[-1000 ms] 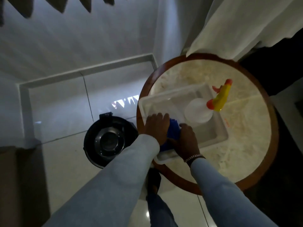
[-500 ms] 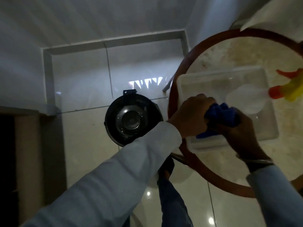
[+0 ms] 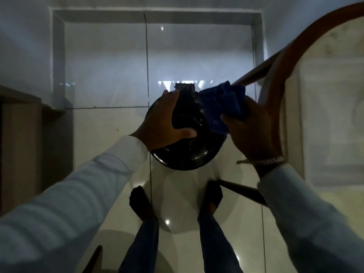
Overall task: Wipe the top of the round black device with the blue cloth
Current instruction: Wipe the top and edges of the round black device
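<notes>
Two bare hands work over one round, glossy black device [image 3: 187, 150] on a pale tiled floor [image 3: 98, 125]. The left hand [image 3: 161, 123] is spread across its top, thumb curled in. The right hand [image 3: 254, 133] grips one bunched blue cloth [image 3: 222, 103] at its far right edge, beside one wood-rimmed round table [image 3: 279, 75].

Pale sleeves [image 3: 82, 194], wrist bracelet [image 3: 269, 161], dark trousers [image 3: 141, 249].
</notes>
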